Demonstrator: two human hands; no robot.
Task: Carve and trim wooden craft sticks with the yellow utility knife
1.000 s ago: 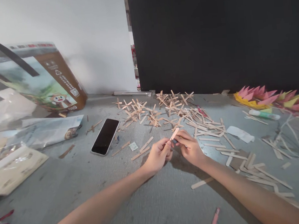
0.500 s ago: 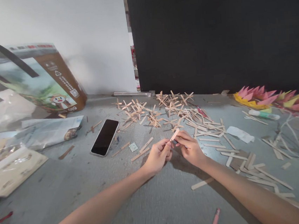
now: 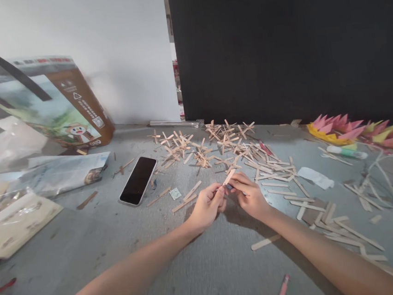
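Note:
A short length of pale craft stick (image 3: 229, 177) points up and away between my two hands, over the middle of the table. My left hand (image 3: 207, 205) is closed, pinching its near end between thumb and fingers. Closed beside it, my right hand (image 3: 251, 195) has its fingertips against the stick and around a small dark blue-grey object (image 3: 230, 186), mostly hidden by the fingers. Beyond the hands lie several craft-stick stars (image 3: 202, 154) in a pile. Loose craft sticks (image 3: 278, 169) are scattered to the right, and another stick (image 3: 265, 242) lies under my right forearm.
A phone (image 3: 138, 181) lies left of my hands. Farther left are a printed bag (image 3: 70, 104) and plastic packets (image 3: 67, 171). On the right are a glue tube (image 3: 347, 152), a white cable (image 3: 387, 175) and folded-paper decorations (image 3: 337, 129). A pink pencil (image 3: 283, 291) lies near the front.
Both hands keep nearly the same place and grip. The craft stick and the fingertips around it have shifted only very slightly.

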